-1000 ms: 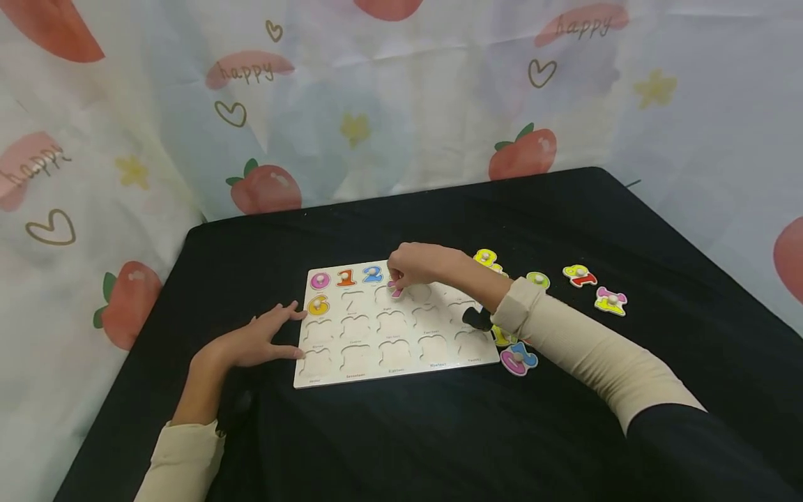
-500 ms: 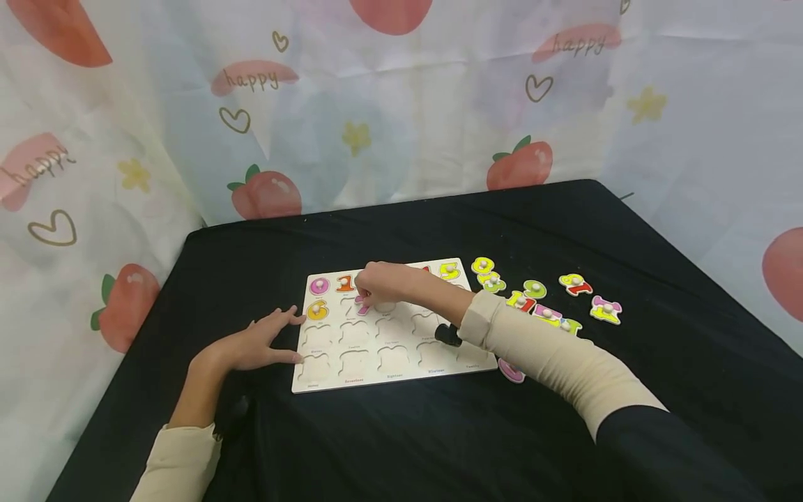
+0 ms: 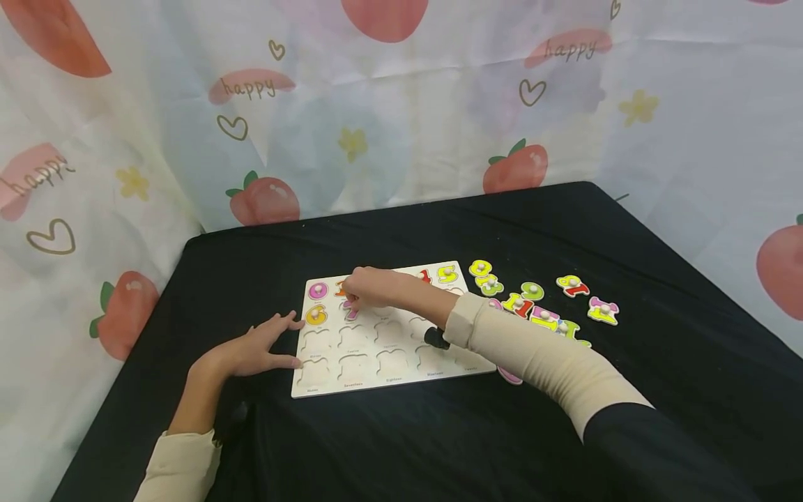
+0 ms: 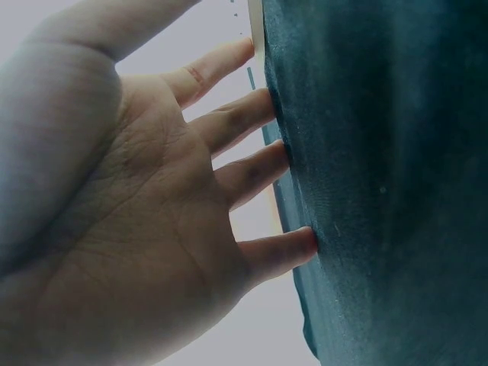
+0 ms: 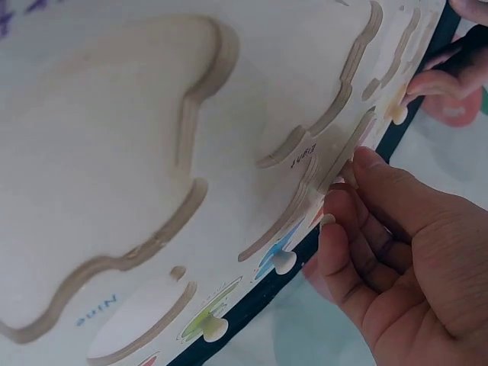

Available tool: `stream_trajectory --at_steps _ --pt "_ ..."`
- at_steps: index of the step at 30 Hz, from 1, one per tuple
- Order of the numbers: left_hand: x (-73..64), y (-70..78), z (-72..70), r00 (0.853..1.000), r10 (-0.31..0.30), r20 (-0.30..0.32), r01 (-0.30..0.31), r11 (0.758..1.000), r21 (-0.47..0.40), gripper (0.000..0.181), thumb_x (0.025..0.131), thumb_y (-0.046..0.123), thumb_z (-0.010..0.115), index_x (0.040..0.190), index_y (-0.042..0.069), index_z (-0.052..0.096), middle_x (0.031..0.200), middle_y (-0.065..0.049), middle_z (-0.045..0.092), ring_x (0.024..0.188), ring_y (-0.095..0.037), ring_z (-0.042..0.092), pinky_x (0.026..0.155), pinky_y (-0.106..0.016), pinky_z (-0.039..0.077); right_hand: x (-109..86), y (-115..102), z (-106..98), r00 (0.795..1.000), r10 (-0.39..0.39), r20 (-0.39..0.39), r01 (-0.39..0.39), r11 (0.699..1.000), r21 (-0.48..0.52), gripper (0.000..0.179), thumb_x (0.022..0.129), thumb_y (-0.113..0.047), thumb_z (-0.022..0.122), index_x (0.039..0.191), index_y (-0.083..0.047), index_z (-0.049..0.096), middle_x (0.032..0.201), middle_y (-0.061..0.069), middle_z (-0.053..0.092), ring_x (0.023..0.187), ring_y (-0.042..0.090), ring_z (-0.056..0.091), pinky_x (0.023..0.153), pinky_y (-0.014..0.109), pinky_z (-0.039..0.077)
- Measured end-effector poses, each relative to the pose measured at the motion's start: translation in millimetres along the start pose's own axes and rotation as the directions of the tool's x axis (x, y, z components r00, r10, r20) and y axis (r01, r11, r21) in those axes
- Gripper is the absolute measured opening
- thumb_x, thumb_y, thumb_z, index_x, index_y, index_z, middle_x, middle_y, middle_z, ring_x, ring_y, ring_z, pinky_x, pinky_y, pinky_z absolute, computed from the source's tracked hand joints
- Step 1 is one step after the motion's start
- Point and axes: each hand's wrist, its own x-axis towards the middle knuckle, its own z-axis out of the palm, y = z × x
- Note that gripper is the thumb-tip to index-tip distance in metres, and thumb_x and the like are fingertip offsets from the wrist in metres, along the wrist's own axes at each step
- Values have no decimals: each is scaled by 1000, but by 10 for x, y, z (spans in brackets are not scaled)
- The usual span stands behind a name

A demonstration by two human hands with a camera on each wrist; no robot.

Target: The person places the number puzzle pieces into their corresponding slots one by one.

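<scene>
A white wooden number puzzle board [image 3: 389,359] lies on the black-covered table. My right hand [image 3: 376,288] pinches a pink number 7 puzzle piece [image 3: 348,312] over the second recess of the second row. In the right wrist view, thumb and fingertips of the right hand [image 5: 404,252] meet low over the board; they mostly hide the piece. My left hand [image 3: 251,348] touches the board's left edge with thumb and fingers spread. The pink 0 [image 3: 318,291], orange 6 [image 3: 316,315] and yellow 5 [image 3: 447,274] sit in their recesses; the 1 [image 3: 341,286] is partly covered.
Right of the board lie several loose knobbed pieces, among them an 11 [image 3: 517,305], a yellow piece [image 3: 480,268], a yellow-and-red piece [image 3: 572,284] and a pink-and-yellow one [image 3: 603,311]. My right forearm crosses the board and covers some pieces. A printed curtain [image 3: 376,174] hangs behind.
My right hand has carried the pink 7 leftward across the second row and down to the recess beside the 6. The left hand has stayed at the board's edge.
</scene>
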Motion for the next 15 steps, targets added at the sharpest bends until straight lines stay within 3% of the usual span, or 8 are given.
stream_trajectory --at_steps 4,15 --pt "2 -3 5 1000 0 -3 0 1000 8 83 80 49 69 143 5 37 151 -25 19 138 -45 7 102 -68 6 12 -29 10 1000 -9 2 9 1000 -14 5 90 -13 63 89 -10 66 77 -5 58 70 10 51 61 18 41" --pt "8 -35 16 1000 -5 0 5 1000 13 84 80 49 69 143 5 36 150 -26 20 138 -45 7 102 -69 6 32 -69 25 1000 16 26 -15 999 -33 10 91 -16 64 98 -9 68 85 -3 61 75 10 54 64 17 43"
